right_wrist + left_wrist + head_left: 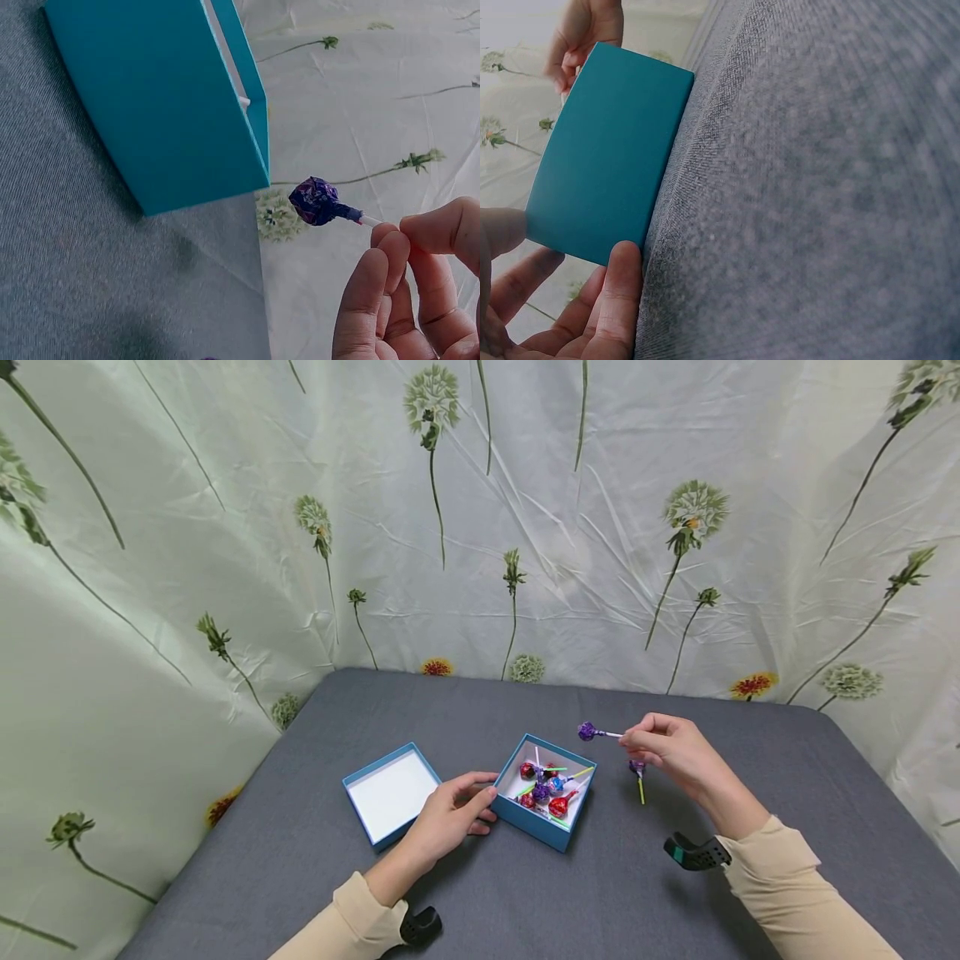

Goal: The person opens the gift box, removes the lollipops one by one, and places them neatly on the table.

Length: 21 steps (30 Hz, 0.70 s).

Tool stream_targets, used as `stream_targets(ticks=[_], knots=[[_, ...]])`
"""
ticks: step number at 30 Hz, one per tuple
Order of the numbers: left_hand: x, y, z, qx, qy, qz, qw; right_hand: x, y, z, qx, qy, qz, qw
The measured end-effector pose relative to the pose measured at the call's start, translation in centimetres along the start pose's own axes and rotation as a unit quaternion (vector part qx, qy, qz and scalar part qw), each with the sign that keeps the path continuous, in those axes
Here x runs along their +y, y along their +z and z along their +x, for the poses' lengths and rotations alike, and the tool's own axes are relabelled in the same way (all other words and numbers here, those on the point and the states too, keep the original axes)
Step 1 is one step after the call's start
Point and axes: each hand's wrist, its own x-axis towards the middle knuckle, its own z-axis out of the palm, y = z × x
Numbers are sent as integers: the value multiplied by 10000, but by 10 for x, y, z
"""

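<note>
My right hand (pixel 678 760) pinches the white stick of a purple-wrapped lollipop (pixel 587 732) between thumb and fingertips, head pointing left, above the table beyond the box's right corner. The blue box (pixel 534 828) stands with its top uncovered and holds several lollipops (pixel 558 807) in red, purple and blue wrappers. At the box's left corner, my left hand (pixel 442 818) touches its side with fairly straight fingers and thumb. The right wrist view shows the held lollipop (pixel 315 201) near the teal-looking box wall (pixel 165 112).
Left of the box lies a blue-edged lid (pixel 392 793), white inside facing up, partly behind my left hand. Another purple lollipop (pixel 637 768) with a yellow-green stick lies on the grey table (pixel 525 910) below my right hand. A flowered curtain (pixel 570 527) hangs behind.
</note>
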Motion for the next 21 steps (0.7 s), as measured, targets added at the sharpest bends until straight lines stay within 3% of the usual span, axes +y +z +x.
stream_targets(ticks=[21], knots=[[-1,-1,0,-12,-10,-30,10000,23,-31,-9,463,153,370,9981]])
